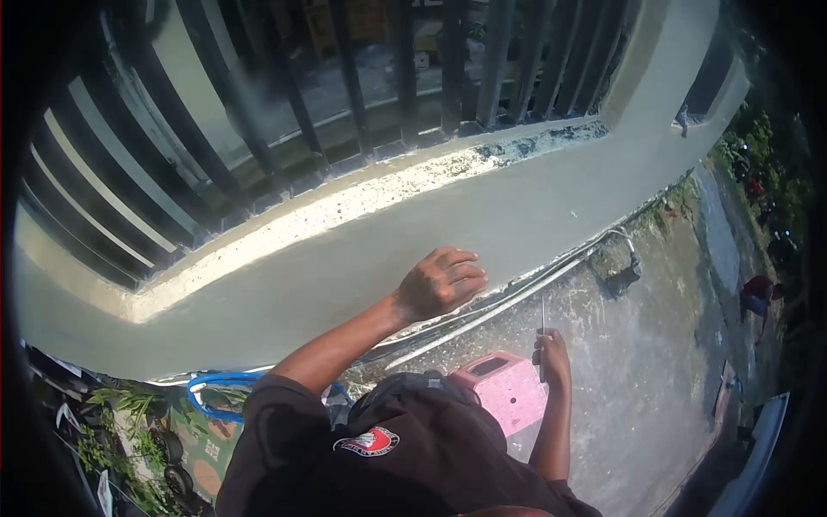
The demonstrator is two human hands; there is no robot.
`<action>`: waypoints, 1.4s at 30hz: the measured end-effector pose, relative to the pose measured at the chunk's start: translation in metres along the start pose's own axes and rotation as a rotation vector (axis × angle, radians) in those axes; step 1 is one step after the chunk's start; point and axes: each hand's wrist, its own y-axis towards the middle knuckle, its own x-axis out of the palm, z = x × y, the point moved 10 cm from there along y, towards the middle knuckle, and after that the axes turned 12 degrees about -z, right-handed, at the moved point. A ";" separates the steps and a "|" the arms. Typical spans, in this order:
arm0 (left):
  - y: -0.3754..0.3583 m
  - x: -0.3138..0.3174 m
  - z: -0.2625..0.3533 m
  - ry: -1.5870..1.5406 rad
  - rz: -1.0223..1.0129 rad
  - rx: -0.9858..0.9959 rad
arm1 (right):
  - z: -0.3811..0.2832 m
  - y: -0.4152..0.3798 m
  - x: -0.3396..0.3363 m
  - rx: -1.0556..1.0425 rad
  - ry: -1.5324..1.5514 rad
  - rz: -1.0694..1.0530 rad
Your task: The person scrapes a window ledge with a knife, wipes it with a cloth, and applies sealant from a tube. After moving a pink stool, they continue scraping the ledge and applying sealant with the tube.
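Note:
My left hand [444,280] is held out close to the grey wall [517,207], its fingers loosely bent and apart with nothing in them. Grey smears mark the back of this hand. Lower on the right, my right hand [552,353] is closed around a thin, straight tool [543,312]. The tool shows as a narrow light line running up and down past the fingers; its broad shape is hidden at this angle. Above my left hand runs a window ledge [345,194], pale and speckled, with dark bars [345,82] standing over it.
A pink plastic stool [514,398] is on the concrete floor [620,388] beside my body. White pipes [482,323] follow the wall's foot, near a rough block [614,263]. A blue hose [215,379] lies at left. Another person [758,295] bends far right.

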 end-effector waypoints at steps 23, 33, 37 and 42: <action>-0.566 -0.129 0.042 0.009 0.348 -1.486 | -0.229 -0.099 0.289 -0.547 -0.127 -0.082; -0.556 -0.113 0.032 -0.120 0.278 -1.415 | -0.252 -0.128 0.277 -0.596 -0.245 -0.044; -0.520 -0.112 0.025 -0.138 0.312 -1.348 | -0.246 -0.123 0.250 -0.580 -0.271 -0.007; -0.477 -0.108 0.024 -0.124 0.336 -1.318 | -0.259 -0.093 0.216 -0.615 -0.212 -0.107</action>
